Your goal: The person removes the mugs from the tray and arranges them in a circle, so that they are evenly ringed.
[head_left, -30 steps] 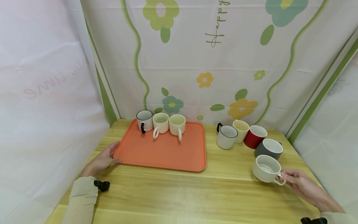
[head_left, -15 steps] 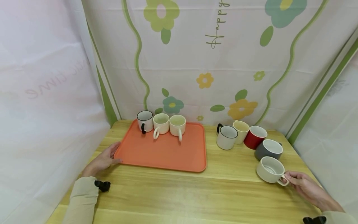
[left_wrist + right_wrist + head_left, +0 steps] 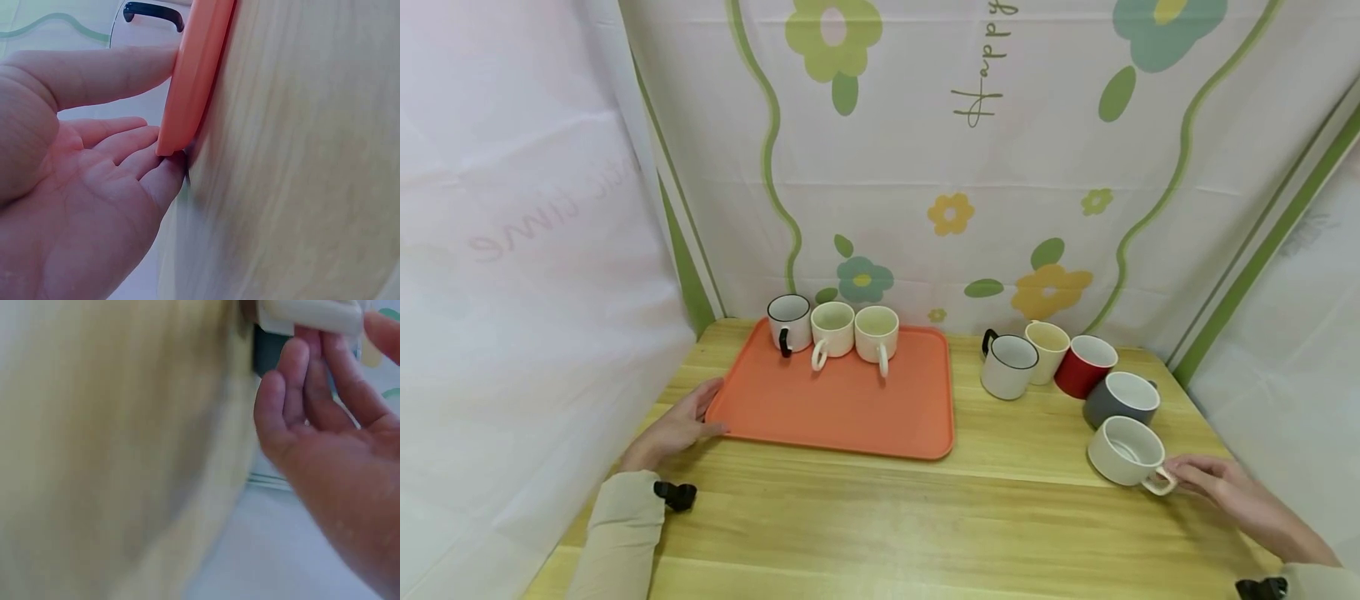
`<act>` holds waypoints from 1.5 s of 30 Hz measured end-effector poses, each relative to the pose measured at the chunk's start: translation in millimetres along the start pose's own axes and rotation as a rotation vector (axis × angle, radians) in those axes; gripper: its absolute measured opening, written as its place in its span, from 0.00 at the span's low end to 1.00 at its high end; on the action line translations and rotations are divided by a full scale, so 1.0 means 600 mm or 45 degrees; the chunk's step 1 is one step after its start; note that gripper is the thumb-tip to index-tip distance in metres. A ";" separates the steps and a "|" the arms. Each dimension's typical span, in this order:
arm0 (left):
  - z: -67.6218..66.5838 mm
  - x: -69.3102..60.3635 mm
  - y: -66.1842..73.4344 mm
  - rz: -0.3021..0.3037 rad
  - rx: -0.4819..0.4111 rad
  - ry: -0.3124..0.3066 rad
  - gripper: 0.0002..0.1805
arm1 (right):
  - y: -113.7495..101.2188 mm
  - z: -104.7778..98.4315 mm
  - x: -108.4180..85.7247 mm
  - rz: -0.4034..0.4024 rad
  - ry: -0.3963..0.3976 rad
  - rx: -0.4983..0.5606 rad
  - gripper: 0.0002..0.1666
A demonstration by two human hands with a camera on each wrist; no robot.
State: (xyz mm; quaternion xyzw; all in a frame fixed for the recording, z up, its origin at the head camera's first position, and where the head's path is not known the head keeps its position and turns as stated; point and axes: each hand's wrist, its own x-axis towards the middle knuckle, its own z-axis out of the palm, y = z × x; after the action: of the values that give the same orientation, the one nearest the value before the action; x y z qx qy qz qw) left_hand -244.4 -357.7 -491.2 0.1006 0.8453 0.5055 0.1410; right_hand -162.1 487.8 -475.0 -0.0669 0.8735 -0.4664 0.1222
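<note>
An orange tray [image 3: 842,417] lies on the wooden table, and my left hand [image 3: 673,429] holds its left front corner. In the left wrist view the thumb presses the tray rim [image 3: 200,75] from one side, with fingertips at its underside. On the right, a wide off-white cup [image 3: 1123,452] stands upright, its handle [image 3: 1161,481] towards my right hand [image 3: 1240,496]. The right fingers are loosely bent by that handle. In the right wrist view the thumb appears beside the handle's end, and fingertips are at or just under it.
Along the tray's back edge stand a black-rimmed white mug [image 3: 790,325] and two cream mugs [image 3: 832,331]. Behind the off-white cup are a grey mug [image 3: 1122,400], a red mug [image 3: 1084,368], a pale yellow mug [image 3: 1047,350] and another black-rimmed mug [image 3: 1009,368]. Fabric walls enclose the table.
The off-white cup shifted slightly right, then stayed in place. My right hand has loosened from its handle and drawn a little to the right. The left hand and tray look unchanged.
</note>
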 end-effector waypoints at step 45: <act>-0.001 0.001 0.000 0.005 0.017 0.010 0.56 | -0.407 0.413 0.423 -0.324 -0.021 -0.127 0.23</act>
State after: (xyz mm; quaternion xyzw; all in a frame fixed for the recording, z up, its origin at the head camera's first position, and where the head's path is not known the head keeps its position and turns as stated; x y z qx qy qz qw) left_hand -245.3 -358.1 -491.0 0.1012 0.8489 0.5007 0.1359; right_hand -337.1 95.3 -443.0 -0.1871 0.8789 -0.4337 0.0657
